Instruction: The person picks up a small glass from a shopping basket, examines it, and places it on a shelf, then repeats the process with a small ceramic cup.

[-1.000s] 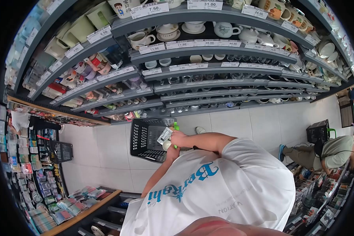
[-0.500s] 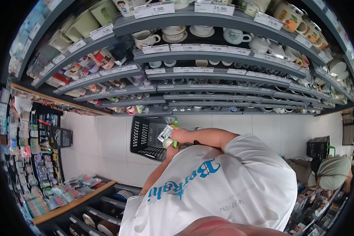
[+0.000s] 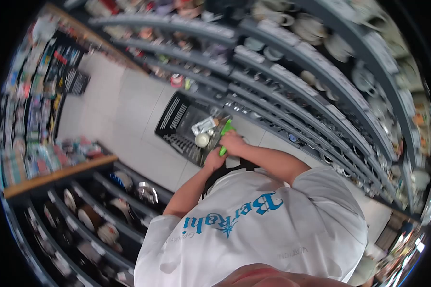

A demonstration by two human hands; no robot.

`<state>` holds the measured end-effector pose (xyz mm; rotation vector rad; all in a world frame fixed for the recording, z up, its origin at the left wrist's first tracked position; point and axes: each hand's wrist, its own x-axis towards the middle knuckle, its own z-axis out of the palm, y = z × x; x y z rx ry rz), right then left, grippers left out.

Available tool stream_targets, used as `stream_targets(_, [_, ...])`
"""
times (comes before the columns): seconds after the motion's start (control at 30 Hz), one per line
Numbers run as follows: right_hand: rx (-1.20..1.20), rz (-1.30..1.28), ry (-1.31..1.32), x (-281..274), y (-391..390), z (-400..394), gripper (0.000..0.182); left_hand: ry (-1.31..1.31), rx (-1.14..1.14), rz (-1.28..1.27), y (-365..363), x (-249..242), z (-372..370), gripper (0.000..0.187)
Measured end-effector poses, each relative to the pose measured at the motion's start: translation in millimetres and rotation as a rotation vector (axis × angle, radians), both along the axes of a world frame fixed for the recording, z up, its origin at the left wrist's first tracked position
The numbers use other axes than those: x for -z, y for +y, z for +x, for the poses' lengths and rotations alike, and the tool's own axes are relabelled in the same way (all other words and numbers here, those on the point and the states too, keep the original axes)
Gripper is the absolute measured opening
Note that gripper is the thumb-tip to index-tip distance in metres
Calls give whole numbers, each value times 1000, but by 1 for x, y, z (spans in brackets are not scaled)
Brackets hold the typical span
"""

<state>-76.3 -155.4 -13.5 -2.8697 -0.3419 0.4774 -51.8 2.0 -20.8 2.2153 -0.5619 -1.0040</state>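
Note:
A dark grey shopping basket (image 3: pixel 175 114) with slotted sides hangs in front of my body, over the tiled floor. Its bright green handle (image 3: pixel 226 126) points up towards me. My right hand (image 3: pixel 233 143) is closed around the handle. At the handle's lower end my left hand (image 3: pixel 215 159) is closed too, its fingertips partly hidden. Inside the basket lie a white printed box (image 3: pixel 203 126) and, just below it, a round cream-coloured cup or bowl (image 3: pixel 202 139). Other contents by the handle are blurred.
Shelves of crockery and glassware (image 3: pixel 292 71) run along the front and right. A shelf unit with plates and bowls (image 3: pixel 88 217) stands at the lower left. Another dark basket (image 3: pixel 75 81) is at the far left. Part of another person's clothing (image 3: pixel 364 270) shows at the lower right.
The whole view has turned, and the shelves now slant down to the right. My right hand has left the white box's edge and now wraps the handle; box and cup lie free in the basket.

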Motion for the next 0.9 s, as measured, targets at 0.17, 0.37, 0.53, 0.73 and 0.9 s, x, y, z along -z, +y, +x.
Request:
stream_targets(0.17, [-16, -82, -10, -12, -4, 2, 11, -20, -103, 8, -10, -5, -14, 31])
stream_targets(0.37, [-122, -129, 124, -20, -14, 11, 12, -31, -186, -31, -17, -6, -20, 30])
stream_targets(0.53, [-148, -69, 55, -18, -19, 15, 7, -4, -222, -28, -18, -13, -16, 26])
stream_targets(0.73, [-136, -77, 104, -21, -17, 25, 9, -10, -241, -24, -19, -11, -11, 25])
stream_targets(0.9, [-130, -94, 119, -25, -13, 38, 12, -43, -207, -9, -14, -18, 0, 26])
